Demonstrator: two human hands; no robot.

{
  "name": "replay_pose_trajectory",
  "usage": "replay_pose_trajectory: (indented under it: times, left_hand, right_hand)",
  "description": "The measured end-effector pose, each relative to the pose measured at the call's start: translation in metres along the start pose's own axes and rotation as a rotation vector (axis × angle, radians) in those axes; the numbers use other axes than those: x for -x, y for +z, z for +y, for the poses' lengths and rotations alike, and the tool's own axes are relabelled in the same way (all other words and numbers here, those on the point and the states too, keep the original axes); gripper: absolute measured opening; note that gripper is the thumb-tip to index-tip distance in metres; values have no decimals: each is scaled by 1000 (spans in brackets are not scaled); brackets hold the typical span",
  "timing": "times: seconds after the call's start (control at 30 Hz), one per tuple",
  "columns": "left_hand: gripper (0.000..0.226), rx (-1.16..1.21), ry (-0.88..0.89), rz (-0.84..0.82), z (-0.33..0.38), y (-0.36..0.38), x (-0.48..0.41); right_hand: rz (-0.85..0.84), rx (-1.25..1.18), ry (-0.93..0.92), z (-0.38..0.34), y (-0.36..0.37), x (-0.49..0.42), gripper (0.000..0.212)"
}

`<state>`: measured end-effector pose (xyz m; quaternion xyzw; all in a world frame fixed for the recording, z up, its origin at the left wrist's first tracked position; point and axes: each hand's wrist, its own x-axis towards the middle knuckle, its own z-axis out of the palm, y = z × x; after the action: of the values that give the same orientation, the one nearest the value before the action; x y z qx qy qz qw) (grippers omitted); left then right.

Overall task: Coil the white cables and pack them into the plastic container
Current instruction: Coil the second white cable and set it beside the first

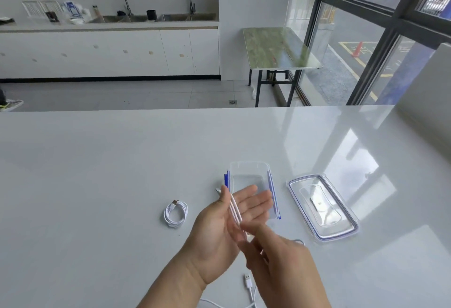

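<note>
A clear plastic container with blue clips stands open on the white table, nothing inside it. My left hand is palm up in front of it, fingers flat, with two strands of a white cable lying across the palm under the thumb. My right hand is just below, fingers blurred, pinching the same cable near the left palm. The cable's USB plug and loose end trail on the table near the front edge. A second white cable lies coiled to the left.
The container's clear lid lies flat to the right of the container. A white panel stands at the table's far right. Beyond the table are a floor, a counter with sinks, a small green table and big windows.
</note>
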<state>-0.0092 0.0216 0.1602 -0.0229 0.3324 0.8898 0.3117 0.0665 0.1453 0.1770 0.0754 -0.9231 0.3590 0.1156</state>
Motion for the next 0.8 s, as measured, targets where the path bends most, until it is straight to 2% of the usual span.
replay_pose_trajectory:
  times: [0.03, 0.1, 0.17, 0.23, 0.3, 0.4, 0.5, 0.63, 0.8]
  left_hand:
    - [70, 54, 21, -6, 3, 2, 0]
    - [70, 140, 55, -30, 8, 6, 1]
    - [69, 174, 51, -61, 11, 9, 5]
    - [69, 123, -3, -84, 13, 9, 9]
    - [69, -2, -96, -136, 14, 8, 14]
    - [71, -292, -263, -195, 13, 5, 19]
    - [71, -524, -351, -181, 7, 4, 17]
    - [66, -609, -301, -77, 3, 1, 13]
    - [66, -742, -275, -24, 1, -2, 15]
  right_hand:
    - [30, -2, -25, 6, 3, 5, 16]
    - [-33, -121, 67, 23, 11, 12, 8]
    - [-256, -277, 237, 45, 11, 12, 15]
    - [-433, -252, 329, 68, 7, 3, 24]
    - [-526, -125, 326, 82, -1, -13, 31]
    - [-460, -92, 323, 81, -25, -46, 26]
    - [-420, -123, 282, 57, -40, -79, 32]
    - [-352, 117, 107, 25, -35, -83, 37]
    - [-347, 135, 142, 10, -36, -74, 36]
